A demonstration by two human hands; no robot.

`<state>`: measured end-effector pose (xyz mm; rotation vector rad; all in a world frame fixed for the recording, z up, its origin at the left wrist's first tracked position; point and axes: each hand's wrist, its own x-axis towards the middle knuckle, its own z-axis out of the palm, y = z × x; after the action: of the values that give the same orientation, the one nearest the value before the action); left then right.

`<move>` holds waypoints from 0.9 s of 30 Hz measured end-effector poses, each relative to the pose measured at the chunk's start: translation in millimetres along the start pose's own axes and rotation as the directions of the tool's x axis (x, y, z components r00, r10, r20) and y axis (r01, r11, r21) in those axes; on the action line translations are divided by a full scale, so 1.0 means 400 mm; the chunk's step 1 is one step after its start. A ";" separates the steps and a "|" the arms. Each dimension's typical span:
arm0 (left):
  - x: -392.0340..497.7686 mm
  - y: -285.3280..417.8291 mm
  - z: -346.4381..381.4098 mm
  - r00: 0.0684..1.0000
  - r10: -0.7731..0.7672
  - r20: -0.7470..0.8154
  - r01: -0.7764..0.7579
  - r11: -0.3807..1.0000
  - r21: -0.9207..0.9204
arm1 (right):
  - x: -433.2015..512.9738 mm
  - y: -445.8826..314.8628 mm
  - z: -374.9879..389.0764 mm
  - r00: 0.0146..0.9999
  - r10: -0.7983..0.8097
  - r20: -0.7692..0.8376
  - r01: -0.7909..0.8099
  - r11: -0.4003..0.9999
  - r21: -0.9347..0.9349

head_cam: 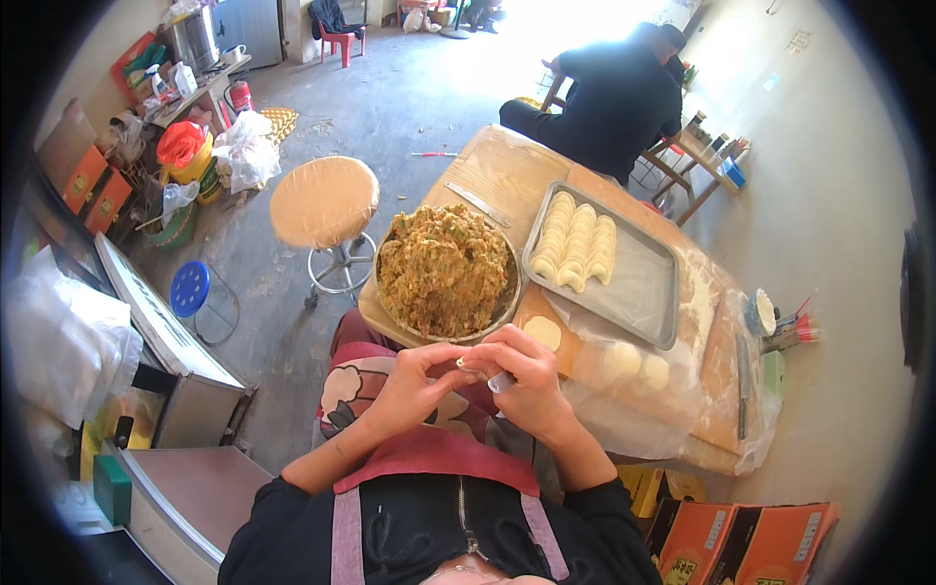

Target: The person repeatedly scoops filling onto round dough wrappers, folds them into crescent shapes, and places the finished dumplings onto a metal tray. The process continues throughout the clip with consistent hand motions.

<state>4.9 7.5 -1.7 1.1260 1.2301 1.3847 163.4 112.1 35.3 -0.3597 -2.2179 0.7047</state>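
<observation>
My left hand (411, 391) and my right hand (525, 373) meet in front of my apron, pinching a small piece of pale dough (461, 362), apparently a dumpling, mostly hidden by my fingers. My right hand also keeps a utensil in its palm; only a pale rounded end (501, 382) shows. Just beyond my hands stands a large bowl (514, 311) heaped with chopped filling (442, 270). To the right, a round dough wrapper (542, 334) lies on the board. Rows of folded dumplings (574, 238) sit on a metal tray (662, 311).
Plastic film (585, 409) covers round dough pieces (621, 360) on the floured wooden table (706, 387). A ruler-like strip (479, 203) lies behind the bowl; a dark knife-like tool (744, 387) is at the right. A stool (325, 201) stands left. Another person (621, 102) sits beyond the table.
</observation>
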 end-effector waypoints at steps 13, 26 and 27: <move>-0.002 0.010 -0.007 0.993 -0.075 0.087 0.073 0.997 0.026 | 0.032 -0.020 -0.017 0.995 0.035 0.098 -0.035 0.999 0.001; 0.001 -0.014 -0.011 0.981 -0.145 0.132 0.164 0.977 -0.139 | 0.022 0.008 -0.013 0.997 -0.046 0.057 0.052 0.992 -0.113; 0.001 -0.011 -0.010 0.980 -0.140 0.139 0.160 0.977 -0.139 | 0.017 0.013 -0.011 0.997 -0.041 0.059 0.048 0.991 -0.126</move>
<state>1.3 7.4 -6.5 0.9813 1.0775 1.2491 162.2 121.2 38.6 -0.3566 -2.3235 0.5568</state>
